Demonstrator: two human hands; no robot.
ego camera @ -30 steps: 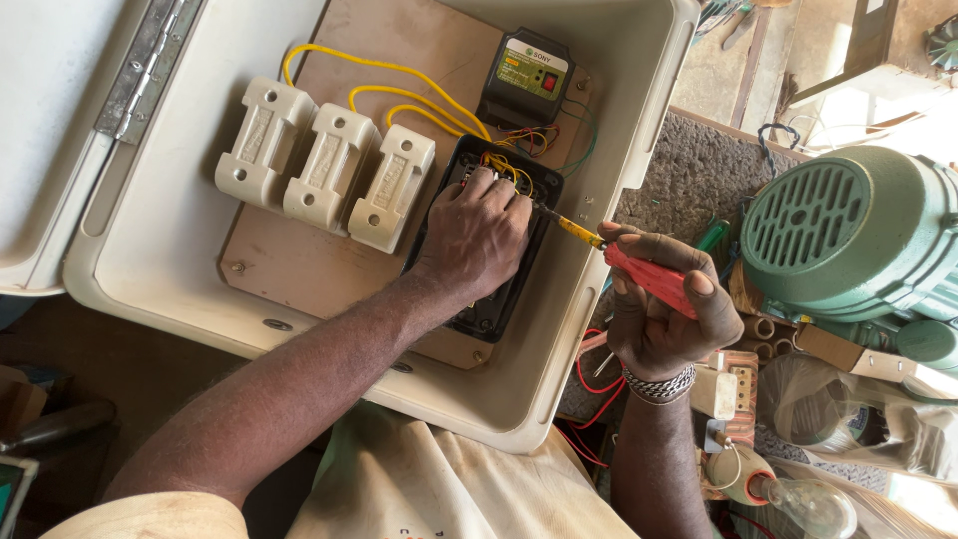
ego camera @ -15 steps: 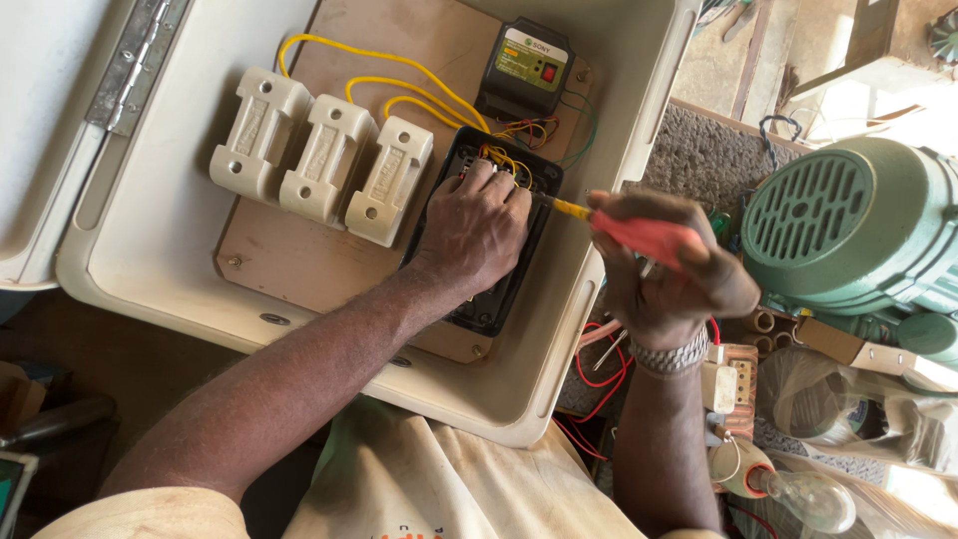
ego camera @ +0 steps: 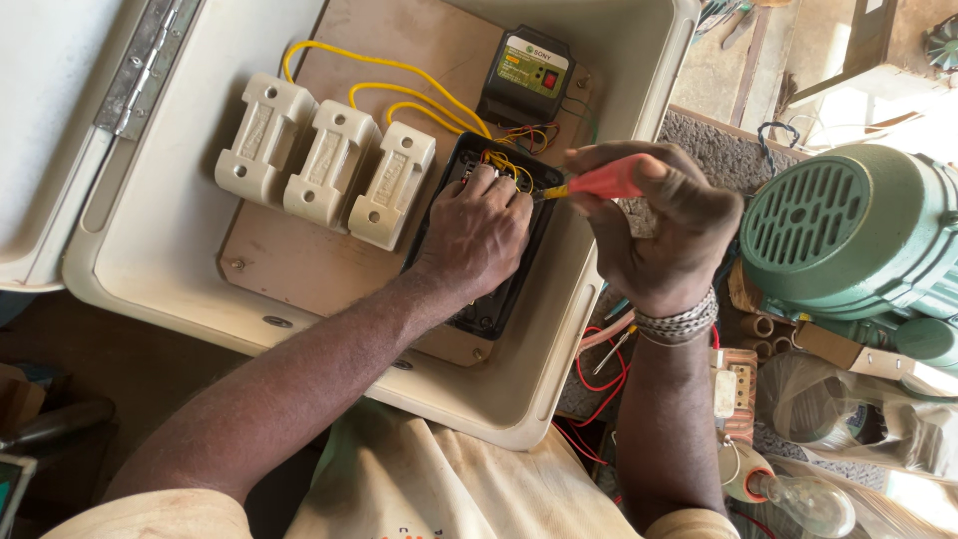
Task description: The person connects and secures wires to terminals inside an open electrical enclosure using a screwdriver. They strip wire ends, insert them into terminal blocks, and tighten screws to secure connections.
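Cream enclosure box (ego camera: 150, 250) lies open on a cluttered bench, hinged lid (ego camera: 60, 120) swung out to the left; sunlit concrete floor shows at top right. Inside the box, a wooden backboard (ego camera: 299, 260) carries three cream fuse carriers (ego camera: 324, 160) in a row, one black contactor block (ego camera: 499, 299), and one small black module (ego camera: 526, 78) above it. Yellow wires (ego camera: 399, 85), at least three runs, arc from the fuse carriers to the top of the contactor block. Left hand (ego camera: 479, 235) rests palm-down on the contactor block, fingers bent over the wire terminals; not closed around anything. Right hand (ego camera: 664, 225) fingers clenched around a red-handled screwdriver (ego camera: 599, 182), held roughly level, yellow shank pointing left with its tip at the upper terminals just beside the left fingertips. Right of the box: one green finned motor (ego camera: 848, 240), one clear light bulb (ego camera: 798, 499), loose red wires (ego camera: 599, 379). One beaded wristband (ego camera: 679, 324) on the right wrist.
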